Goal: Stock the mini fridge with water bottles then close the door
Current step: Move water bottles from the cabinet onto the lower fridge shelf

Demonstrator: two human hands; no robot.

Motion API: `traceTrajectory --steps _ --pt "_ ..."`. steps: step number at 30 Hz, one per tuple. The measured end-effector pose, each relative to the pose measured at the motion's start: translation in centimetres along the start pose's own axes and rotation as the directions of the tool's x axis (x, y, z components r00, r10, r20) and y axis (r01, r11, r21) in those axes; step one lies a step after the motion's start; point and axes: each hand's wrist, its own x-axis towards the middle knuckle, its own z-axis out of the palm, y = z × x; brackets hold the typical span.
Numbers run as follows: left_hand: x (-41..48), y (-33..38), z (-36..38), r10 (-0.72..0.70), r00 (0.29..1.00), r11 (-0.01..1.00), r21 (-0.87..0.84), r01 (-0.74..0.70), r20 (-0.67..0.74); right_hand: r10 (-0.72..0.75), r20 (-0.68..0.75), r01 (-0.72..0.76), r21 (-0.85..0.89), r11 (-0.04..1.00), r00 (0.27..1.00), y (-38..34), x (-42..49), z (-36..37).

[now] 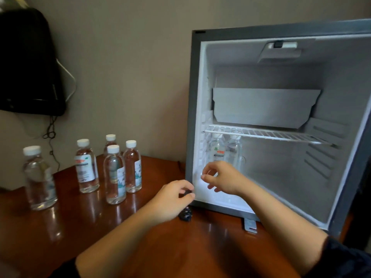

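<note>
1. Labels first: the white-label bottle [86, 167] on the wooden table [60, 227] shows a red mark and a small green one near the top. None of its print can be read (too blurred).
2. The front bottle [114, 175] and its right neighbour [132, 167] wear labels with blue-green print, equally unreadable. A rear bottle [110, 141] peeks out behind them, and the far-left bottle [40, 177] stands apart from the group. All five are upright, white-capped and to the left of the mini fridge [192, 117].
3. The fridge stands open toward you. Two more bottles stand at the back left of its lower compartment, under the wire shelf [261, 134]. The left inner bottle [217, 149] has a white label with green and red marks, and the right inner bottle [234, 151] is just beside it.
4. Your right hand [220, 177] is within the fridge opening, just in front of those two bottles. Its fingers are loosely curled and a little apart, holding nothing.
5. Your left hand [174, 197] is at the fridge's lower left corner, fingers curled in toward the thumb. Something small and dark shows at the fingertips, and I cannot tell whether you pinch it.
6. A dark object [185, 214] lies on the table just under that hand, by the fridge's front edge.
</note>
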Motion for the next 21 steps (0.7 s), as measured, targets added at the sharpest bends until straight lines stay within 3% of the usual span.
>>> traceTrajectory --steps 4,12,21 --pt "-2.8 -2.8 -3.7 -0.090 0.994 0.996 0.014 0.091 -0.059 -0.103 0.069 0.106 -0.035 0.994 0.992 -3.4 0.6 2.9" --pt "-6.1 -7.8 -8.9 -0.252 0.939 0.964 -0.145 0.222 -0.235 -0.242 0.154 0.262 -0.126 0.957 0.958 -9.3 3.2 8.7" --pt "-4.6 -11.9 -11.4 -0.366 0.887 0.918 -0.267 0.294 -0.283 -0.307 0.063 0.313 -0.252 0.916 0.950 -14.6 8.6 12.2"
